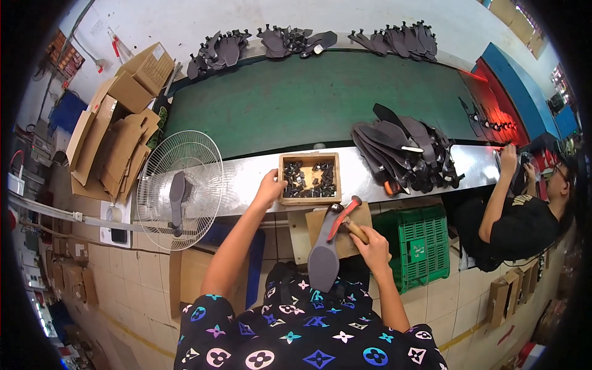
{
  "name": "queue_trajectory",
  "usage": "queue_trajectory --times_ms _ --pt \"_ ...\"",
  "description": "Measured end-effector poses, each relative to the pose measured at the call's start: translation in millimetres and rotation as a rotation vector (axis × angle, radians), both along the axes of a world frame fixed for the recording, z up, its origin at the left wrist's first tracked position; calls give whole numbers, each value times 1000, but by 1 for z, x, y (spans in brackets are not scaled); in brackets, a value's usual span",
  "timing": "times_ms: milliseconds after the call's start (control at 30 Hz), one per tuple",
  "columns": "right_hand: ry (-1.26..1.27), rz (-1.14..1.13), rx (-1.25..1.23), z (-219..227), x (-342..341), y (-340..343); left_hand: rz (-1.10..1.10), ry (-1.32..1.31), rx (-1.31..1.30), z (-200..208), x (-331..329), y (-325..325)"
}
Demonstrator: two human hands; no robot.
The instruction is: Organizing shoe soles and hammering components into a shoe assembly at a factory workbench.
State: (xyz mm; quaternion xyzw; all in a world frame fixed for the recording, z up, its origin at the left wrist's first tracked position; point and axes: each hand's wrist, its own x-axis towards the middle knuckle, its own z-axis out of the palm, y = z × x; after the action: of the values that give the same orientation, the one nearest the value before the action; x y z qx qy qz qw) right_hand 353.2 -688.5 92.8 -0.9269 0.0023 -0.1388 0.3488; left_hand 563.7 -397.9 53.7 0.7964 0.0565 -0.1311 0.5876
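My left hand (269, 189) has its fingers curled against the left rim of a shallow wooden box (309, 200). Inside it are many small black parts (323, 180). My right hand (372, 250) is closed round the wooden handle of a hammer (354, 229) with a curved red head. That head lies over the narrow end of a dark grey, sole-shaped piece (324, 265), whose wide end points toward my lap. Below the hammer is a brown board (364, 216). Whether the hammer touches the piece is unclear.
A pile of similar grey pieces (401, 148) covers the metal bench to the right; more line the far side of the green conveyor belt (296, 92). At left stands a wire-guarded fan (180, 191). A green crate (424, 246) is at lower right, near a co-worker (524, 216).
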Motion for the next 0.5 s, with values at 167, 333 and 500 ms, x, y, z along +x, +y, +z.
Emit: queue_trajectory --times_ms 167,333,500 --pt "47 -85 228 1 -1 5 88 -130 -129 -14 2 -18" --pt "66 -135 285 -9 -16 -24 56 -592 462 46 -9 -89" --pt "64 -123 515 14 -28 -23 -301 -978 1115 39 13 -89"
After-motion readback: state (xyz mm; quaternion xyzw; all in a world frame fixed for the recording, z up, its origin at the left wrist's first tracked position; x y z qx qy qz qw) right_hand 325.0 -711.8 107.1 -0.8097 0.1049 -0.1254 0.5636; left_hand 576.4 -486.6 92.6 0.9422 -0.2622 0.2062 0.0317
